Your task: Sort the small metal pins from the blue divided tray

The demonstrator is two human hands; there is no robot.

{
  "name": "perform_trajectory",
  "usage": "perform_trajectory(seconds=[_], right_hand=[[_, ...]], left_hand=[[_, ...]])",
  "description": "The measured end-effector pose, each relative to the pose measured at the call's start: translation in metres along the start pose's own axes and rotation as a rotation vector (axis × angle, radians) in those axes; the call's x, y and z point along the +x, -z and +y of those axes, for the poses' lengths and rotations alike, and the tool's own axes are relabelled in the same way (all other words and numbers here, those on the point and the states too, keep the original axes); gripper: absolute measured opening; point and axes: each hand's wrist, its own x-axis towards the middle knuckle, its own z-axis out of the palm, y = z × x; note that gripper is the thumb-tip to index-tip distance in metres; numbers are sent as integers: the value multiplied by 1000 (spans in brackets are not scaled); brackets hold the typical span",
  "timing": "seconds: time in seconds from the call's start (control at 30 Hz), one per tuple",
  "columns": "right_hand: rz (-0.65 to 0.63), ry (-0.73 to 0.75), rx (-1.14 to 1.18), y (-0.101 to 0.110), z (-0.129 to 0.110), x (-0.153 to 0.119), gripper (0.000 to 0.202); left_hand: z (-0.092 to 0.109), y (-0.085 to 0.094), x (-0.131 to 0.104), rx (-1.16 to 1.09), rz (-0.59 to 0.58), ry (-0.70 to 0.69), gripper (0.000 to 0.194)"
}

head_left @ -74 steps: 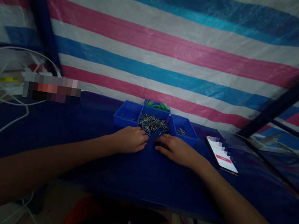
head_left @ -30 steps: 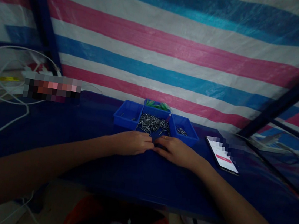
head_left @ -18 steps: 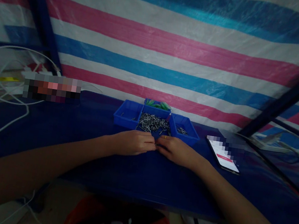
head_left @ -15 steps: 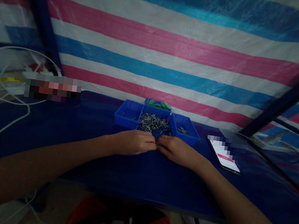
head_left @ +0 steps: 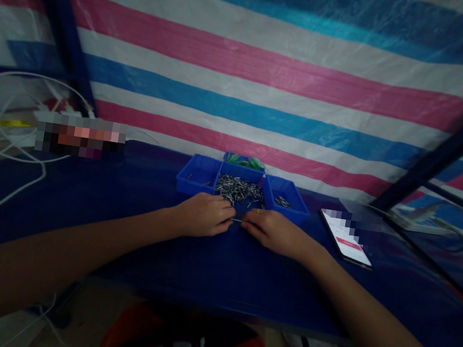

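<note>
Between my two hands a thin, silvery metal pin (head_left: 237, 219) is held level, just above the blue table. My left hand (head_left: 206, 216) pinches its left end with closed fingertips. At the other end, my right hand (head_left: 273, 230) grips it, fingers also closed, with a ring on one finger. Most of the pin is covered by the fingers. Right behind the hands lies a heap of small metal pins (head_left: 238, 189), dark and silvery, between blue bins.
A left blue bin (head_left: 203, 164) and a right blue bin (head_left: 296, 197) each hold some metal pieces. Green items (head_left: 242, 160) fill the back bin (head_left: 236, 170). A phone (head_left: 349, 244) lies at right; white cables (head_left: 43, 168) loop at left. A striped sheet (head_left: 247, 71) hangs behind.
My left hand has shifted slightly left and up, away from the right hand. A gap now shows between them with the pin spanning it. The right hand has barely moved.
</note>
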Motion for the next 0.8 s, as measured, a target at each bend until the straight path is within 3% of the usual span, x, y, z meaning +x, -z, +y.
perform_trajectory(seconds=[0.4, 0.63, 0.8], right_hand=[[6, 2, 11, 0, -1, 1, 20], [17, 25, 5, -3, -1, 1, 22], [13, 39, 2, -3, -2, 1, 21]], left_hand=[[0, 0, 1, -17, 72, 12, 16], [2, 3, 2, -20, 205, -133, 26], [3, 4, 1, -14, 235, -173, 27]])
